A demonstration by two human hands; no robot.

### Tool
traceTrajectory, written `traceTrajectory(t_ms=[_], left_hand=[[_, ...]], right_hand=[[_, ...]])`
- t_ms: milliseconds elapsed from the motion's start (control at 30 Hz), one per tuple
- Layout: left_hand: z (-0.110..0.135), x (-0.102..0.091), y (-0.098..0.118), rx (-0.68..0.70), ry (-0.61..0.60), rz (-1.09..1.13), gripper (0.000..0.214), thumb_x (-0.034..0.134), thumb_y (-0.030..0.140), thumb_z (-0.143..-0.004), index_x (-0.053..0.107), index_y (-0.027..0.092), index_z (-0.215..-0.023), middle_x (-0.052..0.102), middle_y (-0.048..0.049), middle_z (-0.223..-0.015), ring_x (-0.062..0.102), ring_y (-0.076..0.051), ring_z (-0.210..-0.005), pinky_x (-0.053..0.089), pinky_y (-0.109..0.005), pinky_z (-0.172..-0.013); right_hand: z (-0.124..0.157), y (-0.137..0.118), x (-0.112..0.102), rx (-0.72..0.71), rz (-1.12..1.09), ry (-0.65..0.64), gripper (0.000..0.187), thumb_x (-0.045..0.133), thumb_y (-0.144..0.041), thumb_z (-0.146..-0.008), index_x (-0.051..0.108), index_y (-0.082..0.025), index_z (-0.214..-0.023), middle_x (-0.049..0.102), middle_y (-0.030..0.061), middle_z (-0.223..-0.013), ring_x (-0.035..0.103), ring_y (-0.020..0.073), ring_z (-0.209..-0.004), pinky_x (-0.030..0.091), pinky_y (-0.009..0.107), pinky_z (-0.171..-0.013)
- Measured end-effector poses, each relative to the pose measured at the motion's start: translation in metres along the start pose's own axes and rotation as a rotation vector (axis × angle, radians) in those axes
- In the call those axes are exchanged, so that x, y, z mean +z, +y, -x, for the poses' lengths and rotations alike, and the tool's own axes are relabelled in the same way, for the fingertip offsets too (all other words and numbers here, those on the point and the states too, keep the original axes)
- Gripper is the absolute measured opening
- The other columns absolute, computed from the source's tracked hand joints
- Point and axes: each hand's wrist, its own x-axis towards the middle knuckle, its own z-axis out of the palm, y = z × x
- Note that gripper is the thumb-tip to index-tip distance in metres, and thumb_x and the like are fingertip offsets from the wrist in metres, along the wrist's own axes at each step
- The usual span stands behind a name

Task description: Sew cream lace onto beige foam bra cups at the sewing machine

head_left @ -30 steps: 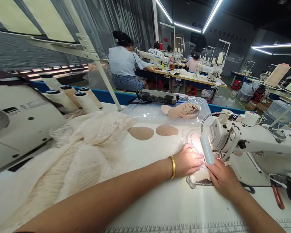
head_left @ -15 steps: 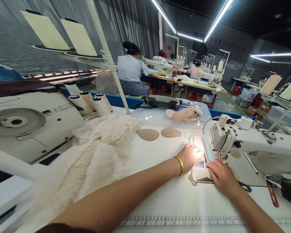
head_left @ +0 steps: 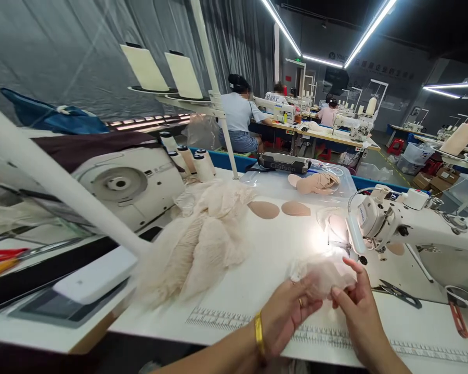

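A small sheer, pale fabric piece is lifted off the white table, in front of the sewing machine. My left hand, with a gold bracelet at the wrist, is closed on its left side. At its right edge, the thumb of my right hand pinches the cloth while the index finger sticks up; the other fingertips are partly hidden. The lit needle area lies just beyond the cloth. Dark scissors rest on the table to the right of my right hand.
Gathered cream fabric lies on the left. Beige oval pads sit behind, near a clear plastic sheet with more beige pieces. A printed ruler strip runs along the front. Another machine stands left. Co-workers sit at machines further back.
Both hands have come back from the needle area towards me, and the sheer fabric piece is now raised between them. The view has swung left, uncovering the scissors fully.
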Motion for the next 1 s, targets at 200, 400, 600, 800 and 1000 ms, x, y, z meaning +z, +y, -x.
traceTrajectory(t_ms=[200,400,600,800,1000], left_hand=[[-0.017,0.005,0.018,0.057,0.089,0.191,0.023,0.084,0.028,-0.082,0.071,0.015,-0.096,0.077,-0.0062,-0.094,0.071,-0.017,-0.082,0.058,-0.027,-0.078],[-0.014,0.012,0.012,-0.010,0.080,0.342,0.019,0.081,0.027,-0.086,0.074,0.013,-0.096,0.079,-0.0089,-0.097,0.075,-0.020,-0.086,0.061,-0.029,-0.080],[-0.016,0.014,0.008,0.125,0.100,0.265,0.039,0.096,0.024,-0.065,0.076,0.013,-0.097,0.080,-0.0083,-0.093,0.076,-0.021,-0.083,0.060,-0.028,-0.075],[-0.018,0.014,0.007,0.106,0.062,0.229,0.029,0.091,0.023,-0.072,0.076,0.013,-0.094,0.080,-0.0076,-0.089,0.075,-0.019,-0.078,0.060,-0.028,-0.074],[-0.018,0.019,0.013,0.057,-0.031,0.217,0.026,0.085,0.027,-0.074,0.079,0.012,-0.095,0.080,-0.0106,-0.097,0.074,-0.022,-0.085,0.059,-0.030,-0.080]], right_hand=[[0.025,0.005,0.004,-0.018,-0.065,0.031,0.077,0.080,-0.058,-0.082,0.048,-0.031,-0.146,0.067,0.0010,-0.090,0.066,0.0229,-0.082,0.055,0.037,-0.079],[0.017,0.006,0.001,-0.003,-0.144,0.070,0.074,0.085,-0.051,-0.079,0.050,-0.032,-0.142,0.062,-0.0036,-0.081,0.064,0.0201,-0.080,0.055,0.031,-0.075],[0.015,0.003,0.003,0.034,-0.235,0.046,0.081,0.084,-0.053,-0.080,0.043,-0.033,-0.147,0.070,0.0006,-0.096,0.069,0.0226,-0.087,0.057,0.037,-0.080],[0.010,-0.003,0.004,0.036,-0.253,0.068,0.084,0.085,-0.054,-0.079,0.043,-0.032,-0.148,0.074,0.0049,-0.105,0.072,0.0253,-0.085,0.060,0.037,-0.070],[0.009,-0.001,-0.001,0.031,-0.232,0.060,0.084,0.086,-0.050,-0.079,0.042,-0.032,-0.147,0.075,0.0049,-0.106,0.073,0.0270,-0.091,0.061,0.039,-0.074]])
